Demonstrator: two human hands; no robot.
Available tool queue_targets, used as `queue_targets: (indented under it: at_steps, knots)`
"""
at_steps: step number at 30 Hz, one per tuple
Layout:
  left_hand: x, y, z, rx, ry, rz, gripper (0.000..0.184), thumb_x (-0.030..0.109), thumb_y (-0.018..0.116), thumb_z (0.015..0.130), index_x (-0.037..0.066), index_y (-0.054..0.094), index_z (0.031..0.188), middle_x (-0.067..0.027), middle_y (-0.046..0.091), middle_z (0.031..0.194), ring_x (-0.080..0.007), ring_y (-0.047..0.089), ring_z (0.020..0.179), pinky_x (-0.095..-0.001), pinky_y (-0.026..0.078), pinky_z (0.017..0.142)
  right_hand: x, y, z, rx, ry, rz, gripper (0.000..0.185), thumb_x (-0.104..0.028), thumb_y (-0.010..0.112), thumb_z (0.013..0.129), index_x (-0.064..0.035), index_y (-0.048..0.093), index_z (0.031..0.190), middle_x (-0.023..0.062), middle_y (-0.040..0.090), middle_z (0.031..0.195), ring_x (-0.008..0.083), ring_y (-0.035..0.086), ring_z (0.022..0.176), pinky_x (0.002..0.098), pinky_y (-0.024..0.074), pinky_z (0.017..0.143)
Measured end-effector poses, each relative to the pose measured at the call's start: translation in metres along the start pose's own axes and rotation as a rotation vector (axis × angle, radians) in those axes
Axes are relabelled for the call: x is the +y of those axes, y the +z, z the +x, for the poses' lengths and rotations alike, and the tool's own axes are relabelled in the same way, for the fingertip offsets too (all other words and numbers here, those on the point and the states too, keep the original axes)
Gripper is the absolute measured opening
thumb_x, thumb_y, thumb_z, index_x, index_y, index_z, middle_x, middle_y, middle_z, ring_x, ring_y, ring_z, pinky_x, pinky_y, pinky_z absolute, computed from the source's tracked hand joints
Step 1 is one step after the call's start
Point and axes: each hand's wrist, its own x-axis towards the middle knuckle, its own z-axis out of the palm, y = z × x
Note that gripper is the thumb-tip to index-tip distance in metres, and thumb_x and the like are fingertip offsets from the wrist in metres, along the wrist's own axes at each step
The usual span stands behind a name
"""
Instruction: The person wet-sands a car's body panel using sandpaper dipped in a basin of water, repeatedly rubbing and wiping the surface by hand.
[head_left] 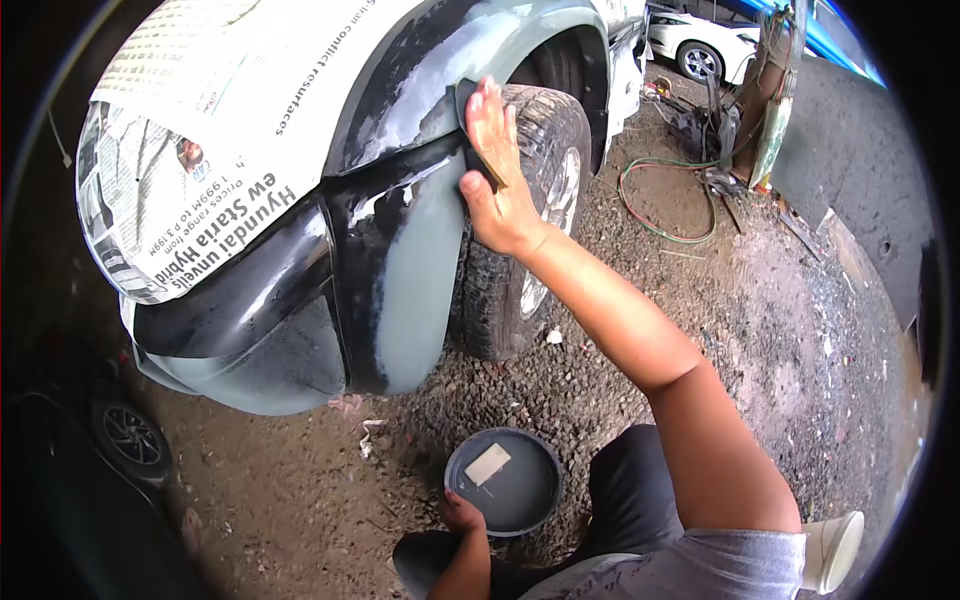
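Note:
My right hand (497,180) is raised to the edge of the grey-primed bumper and fender, beside the front tire (495,300). Its fingers lie stretched over a dark sheet (466,105), pressed flat against the panel edge. The bumper (415,290) shows grey and glossy black patches. Low in the view, my left hand (462,512) is at the left rim of a round dark basin (550,480) of grey water, its fingers closed at the rim. A pale rectangular block (488,465) lies in the basin.
Newspaper (200,130) covers the headlight area and hood. A coiled red and green hose (665,238) lies on the gravel by a post (775,110). A white bucket (835,552) stands at the lower right, a white car (700,40) behind. Another wheel (132,438) is at the left.

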Motion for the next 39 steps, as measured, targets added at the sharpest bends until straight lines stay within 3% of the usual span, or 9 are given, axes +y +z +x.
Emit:
queue_targets:
  at_steps: [6,9,12,16,20,23,28,34,39]
  knots:
    - [0.01,-0.01,-0.005,-0.043,-0.085,0.019,0.052,0.05,0.049,0.102,0.003,0.07,0.111,-0.0235,0.067,0.105,-0.0449,0.065,0.095,-0.0546,0.05,0.082,0.076,-0.017,0.039,0.189,0.221,-0.132,0.069,-0.048,0.038,0.108,-0.0108,0.02,0.163,0.0194,0.012,0.17,0.0344,0.009,0.158,0.0547,-0.001,0.125]
    - [-0.001,0.005,-0.002,-0.018,-0.062,-0.017,0.054,0.052,0.049,0.102,0.002,0.069,0.109,-0.0247,0.067,0.106,-0.0456,0.065,0.096,-0.0548,0.05,0.082,0.008,-0.009,0.008,-0.008,-0.071,-0.097,0.072,-0.05,0.038,0.106,-0.0107,0.019,0.164,0.0207,0.014,0.17,0.0383,0.01,0.158,0.0551,0.0011,0.125]
    - [-0.002,0.0,-0.002,-0.034,-0.074,-0.009,0.055,0.051,0.048,0.102,0.0,0.068,0.108,-0.0262,0.066,0.106,-0.0466,0.064,0.099,-0.055,0.05,0.083,0.029,-0.023,0.004,-0.125,-0.126,-0.185,0.076,-0.053,0.041,0.105,-0.0107,0.019,0.164,0.02,0.015,0.17,0.0356,0.013,0.158,0.0554,0.0015,0.125]
    - [0.005,-0.007,-0.002,-0.067,-0.053,-0.025,0.056,0.051,0.047,0.103,-0.002,0.066,0.109,-0.0277,0.066,0.106,-0.0474,0.063,0.101,-0.0552,0.049,0.085,0.04,-0.011,0.023,0.139,0.105,-0.097,0.071,-0.049,0.041,0.106,-0.0104,0.021,0.163,0.0199,0.017,0.169,0.0351,0.014,0.158,0.0542,0.004,0.125]
    - [0.002,-0.009,-0.005,-0.104,-0.039,-0.013,0.056,0.05,0.047,0.103,-0.001,0.066,0.11,-0.027,0.066,0.108,-0.0476,0.063,0.101,-0.0554,0.049,0.086,0.025,-0.022,0.008,-0.067,-0.134,-0.181,0.07,-0.049,0.041,0.106,-0.0114,0.024,0.163,0.0191,0.021,0.168,0.0321,0.017,0.157,0.053,0.0067,0.126]
    - [0.001,-0.007,-0.003,-0.077,-0.015,-0.046,0.055,0.051,0.048,0.103,-0.001,0.067,0.111,-0.0265,0.065,0.109,-0.0476,0.063,0.101,-0.0553,0.049,0.086,0.066,-0.027,0.037,0.128,0.178,-0.163,0.067,-0.047,0.041,0.107,-0.0099,0.028,0.162,0.019,0.024,0.167,0.0325,0.018,0.157,0.0536,0.007,0.126]
    - [0.003,-0.001,-0.002,-0.039,-0.061,-0.112,0.056,0.051,0.049,0.102,-0.001,0.067,0.11,-0.0263,0.065,0.109,-0.0471,0.063,0.101,-0.0544,0.049,0.087,0.004,-0.029,0.022,-0.085,-0.185,-0.154,0.065,-0.046,0.042,0.107,-0.009,0.033,0.159,0.0183,0.03,0.165,0.0334,0.025,0.155,0.0524,0.0101,0.126]
    - [0.01,-0.01,-0.005,-0.051,-0.091,-0.091,0.06,0.053,0.049,0.102,-0.004,0.065,0.107,-0.0281,0.065,0.105,-0.0485,0.063,0.099,-0.055,0.049,0.084,0.069,-0.056,0.082,0.053,0.065,-0.224,0.06,-0.044,0.046,0.106,-0.007,0.044,0.154,0.0175,0.04,0.161,0.0326,0.032,0.152,0.0467,0.0126,0.127]
    - [0.016,-0.017,-0.006,-0.159,-0.116,-0.028,0.06,0.051,0.041,0.105,-0.003,0.064,0.118,-0.0285,0.064,0.115,-0.0482,0.061,0.107,-0.0547,0.047,0.092,-0.006,-0.051,0.04,-0.354,-0.338,-0.327,0.066,-0.047,0.056,0.099,-0.0095,0.046,0.153,0.0142,0.038,0.162,0.0306,0.032,0.152,0.05,0.0173,0.126]
